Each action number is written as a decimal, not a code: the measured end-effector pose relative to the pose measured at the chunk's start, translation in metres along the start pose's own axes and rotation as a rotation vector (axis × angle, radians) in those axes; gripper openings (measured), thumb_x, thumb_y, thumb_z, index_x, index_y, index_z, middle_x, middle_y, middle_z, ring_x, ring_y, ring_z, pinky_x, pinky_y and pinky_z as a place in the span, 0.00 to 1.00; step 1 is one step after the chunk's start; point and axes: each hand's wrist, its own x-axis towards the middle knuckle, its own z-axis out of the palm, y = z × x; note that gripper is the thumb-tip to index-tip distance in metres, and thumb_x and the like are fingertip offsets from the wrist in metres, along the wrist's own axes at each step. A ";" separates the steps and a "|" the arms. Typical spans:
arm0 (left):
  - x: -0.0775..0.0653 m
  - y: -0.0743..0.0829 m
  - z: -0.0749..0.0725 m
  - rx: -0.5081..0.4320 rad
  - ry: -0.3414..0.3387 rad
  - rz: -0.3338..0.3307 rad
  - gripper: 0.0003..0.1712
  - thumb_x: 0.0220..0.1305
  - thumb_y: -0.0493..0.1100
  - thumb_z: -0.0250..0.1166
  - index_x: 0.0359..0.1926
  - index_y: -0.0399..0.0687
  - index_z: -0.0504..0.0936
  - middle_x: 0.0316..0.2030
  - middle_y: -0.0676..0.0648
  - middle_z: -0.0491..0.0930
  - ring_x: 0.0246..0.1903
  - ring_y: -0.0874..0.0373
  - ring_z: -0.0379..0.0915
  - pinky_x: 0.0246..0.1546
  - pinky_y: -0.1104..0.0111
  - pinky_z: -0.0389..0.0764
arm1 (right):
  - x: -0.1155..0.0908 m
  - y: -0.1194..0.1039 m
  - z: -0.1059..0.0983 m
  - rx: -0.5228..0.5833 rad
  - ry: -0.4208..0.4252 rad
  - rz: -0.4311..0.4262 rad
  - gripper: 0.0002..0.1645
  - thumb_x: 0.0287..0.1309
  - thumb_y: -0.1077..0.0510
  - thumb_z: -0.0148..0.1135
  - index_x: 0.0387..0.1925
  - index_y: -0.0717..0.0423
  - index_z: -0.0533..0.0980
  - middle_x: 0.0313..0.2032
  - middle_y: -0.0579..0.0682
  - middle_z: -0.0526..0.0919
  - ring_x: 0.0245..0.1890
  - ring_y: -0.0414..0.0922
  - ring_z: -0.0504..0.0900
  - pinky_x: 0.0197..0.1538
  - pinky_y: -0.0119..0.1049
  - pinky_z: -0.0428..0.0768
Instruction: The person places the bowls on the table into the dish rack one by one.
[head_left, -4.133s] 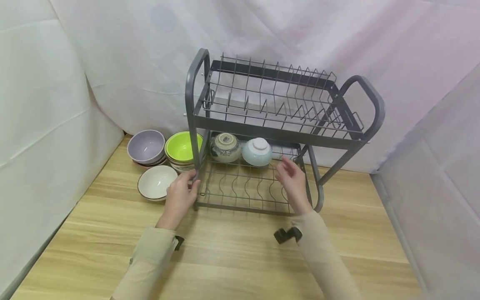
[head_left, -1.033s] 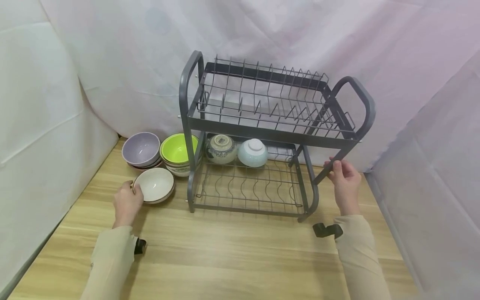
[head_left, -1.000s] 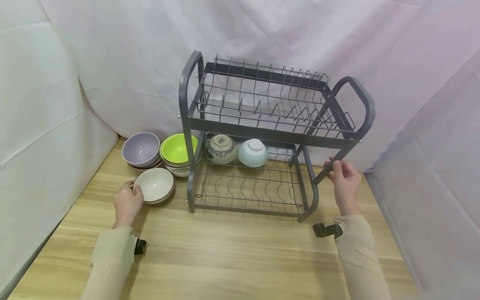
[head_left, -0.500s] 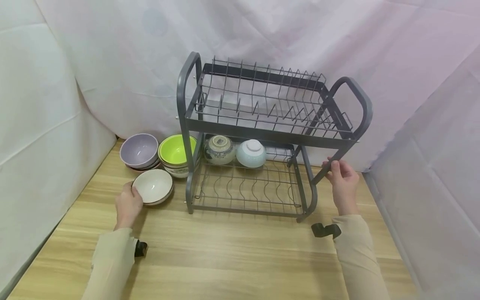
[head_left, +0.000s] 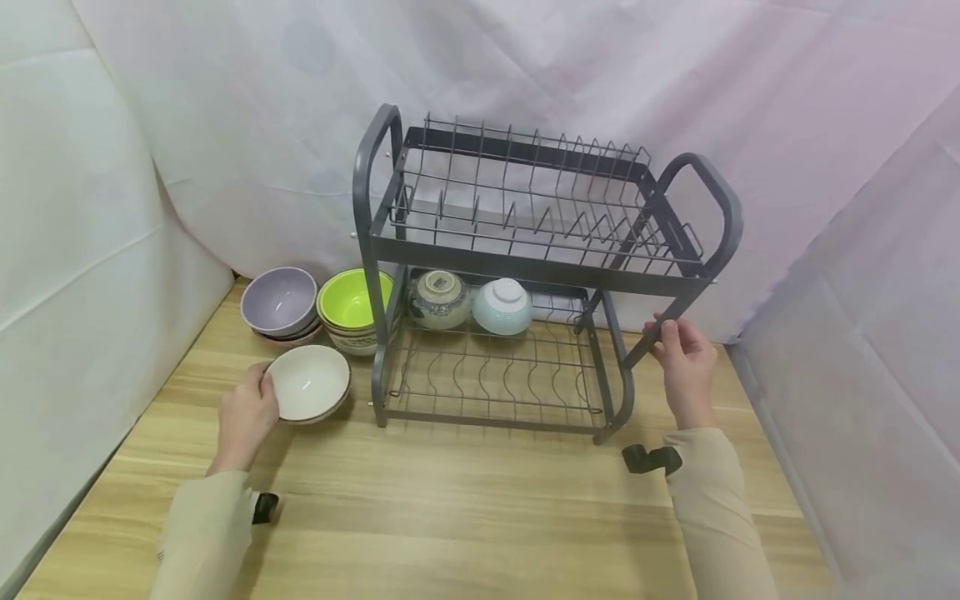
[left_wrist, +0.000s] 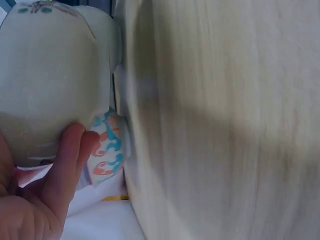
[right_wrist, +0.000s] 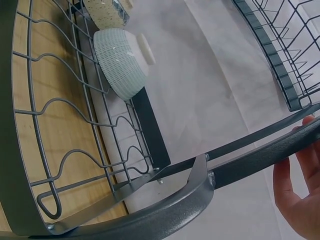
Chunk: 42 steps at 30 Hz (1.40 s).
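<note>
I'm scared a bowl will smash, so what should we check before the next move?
1. Left hand has a grip on the white bowl: ok, it holds the bowl's left edge.
2. Right hand is holding the rack: ok, it grips the right post.
3. There's room on the lower shelf: ok, bare wires show in front of the patterned bowl and light blue bowl.
4. White bowl is upside down like those two: not ok, its opening faces up.
5. White bowl is dry: cannot tell.
</note>
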 end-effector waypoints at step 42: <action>-0.083 0.064 0.042 -0.130 -0.432 0.310 0.13 0.66 0.37 0.50 0.47 0.43 0.78 0.43 0.40 0.80 0.45 0.44 0.75 0.45 0.51 0.76 | -0.001 -0.003 0.002 -0.002 0.028 0.037 0.18 0.58 0.58 0.57 0.42 0.71 0.75 0.32 0.48 0.82 0.36 0.41 0.80 0.41 0.27 0.80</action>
